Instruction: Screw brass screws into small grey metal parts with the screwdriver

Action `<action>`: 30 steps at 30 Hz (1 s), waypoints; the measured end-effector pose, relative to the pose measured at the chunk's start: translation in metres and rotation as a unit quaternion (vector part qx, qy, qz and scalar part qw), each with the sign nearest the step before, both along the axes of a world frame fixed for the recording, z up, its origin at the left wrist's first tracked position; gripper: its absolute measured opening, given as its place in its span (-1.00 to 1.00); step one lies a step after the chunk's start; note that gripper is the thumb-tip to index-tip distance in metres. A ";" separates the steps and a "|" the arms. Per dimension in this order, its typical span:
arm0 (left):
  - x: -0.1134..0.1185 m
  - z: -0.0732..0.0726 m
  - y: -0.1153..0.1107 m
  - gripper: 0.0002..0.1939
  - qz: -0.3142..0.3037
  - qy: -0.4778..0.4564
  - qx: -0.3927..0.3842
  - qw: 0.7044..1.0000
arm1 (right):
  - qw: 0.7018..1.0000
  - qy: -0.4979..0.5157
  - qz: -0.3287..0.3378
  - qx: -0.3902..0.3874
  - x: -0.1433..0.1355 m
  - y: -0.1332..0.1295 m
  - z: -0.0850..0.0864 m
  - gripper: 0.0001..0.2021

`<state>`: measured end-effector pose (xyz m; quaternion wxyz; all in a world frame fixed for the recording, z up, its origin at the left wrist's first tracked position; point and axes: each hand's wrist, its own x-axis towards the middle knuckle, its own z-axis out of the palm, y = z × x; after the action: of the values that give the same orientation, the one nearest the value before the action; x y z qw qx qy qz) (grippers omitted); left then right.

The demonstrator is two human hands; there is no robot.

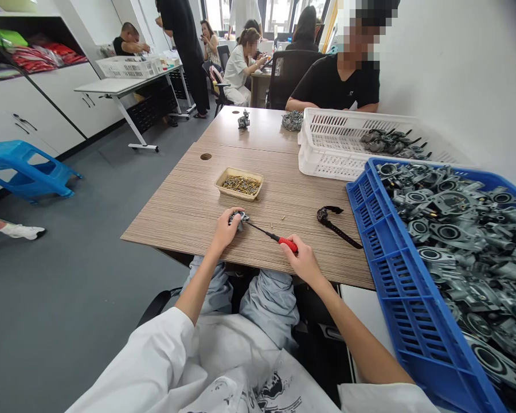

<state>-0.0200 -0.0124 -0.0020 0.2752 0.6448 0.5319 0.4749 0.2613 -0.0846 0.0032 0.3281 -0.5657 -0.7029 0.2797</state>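
My left hand (pixel 226 229) is closed around a small grey metal casting (pixel 242 218) near the front of the table, and its fingers hide much of the part. In my right hand (pixel 303 258) is a screwdriver (pixel 288 243) with a red and black handle. Its dark shaft points left, and the tip meets the casting or lies right beside it. Two small brass-coloured pieces (pixel 272 225) lie on the wood just beyond the shaft. Behind my left hand stands a cream tray (pixel 219 186) holding many small brass-coloured screws (pixel 241 184).
A blue crate (pixel 395 298) heaped with metal castings (pixel 451 201) stands at my right. Beyond it is a white basket (pixel 327 166) with more parts. A black wristwatch (pixel 323 215) lies near the crate. A metal part (pixel 243 120) stands farther back. Someone in black sits across the table.
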 end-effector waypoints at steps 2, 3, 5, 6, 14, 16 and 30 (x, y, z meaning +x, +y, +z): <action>0.000 0.000 0.000 -0.66 0.001 0.000 0.000 1.000 | 1.000 -0.001 0.000 0.001 0.000 0.000 0.000 -0.67; 0.000 0.000 0.000 -0.66 0.001 0.000 0.001 1.000 | 1.000 -0.001 -0.001 0.001 0.000 0.000 0.000 -0.67; 0.000 0.000 0.000 -0.66 0.001 -0.001 0.002 1.000 | 1.000 -0.002 -0.002 0.000 0.001 0.000 -0.001 -0.68; 0.000 0.000 0.000 -0.66 0.001 -0.001 0.002 1.000 | 1.000 -0.002 -0.002 -0.001 0.001 0.000 -0.001 -0.68; 0.000 -0.001 0.001 -0.66 0.002 -0.003 0.001 1.000 | 1.000 -0.002 0.000 -0.002 0.001 0.000 -0.001 -0.69; 0.000 -0.002 0.001 -0.67 0.002 -0.003 0.001 1.000 | 1.000 -0.001 0.001 -0.003 0.000 0.000 -0.001 -0.68; 0.000 -0.002 0.001 -0.66 0.002 -0.005 0.000 1.000 | 1.000 0.003 0.000 -0.011 -0.001 0.000 0.002 -0.67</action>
<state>-0.0200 -0.0112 -0.0044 0.2766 0.6412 0.5321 0.4787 0.2607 -0.0849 0.0049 0.3240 -0.5688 -0.6984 0.2895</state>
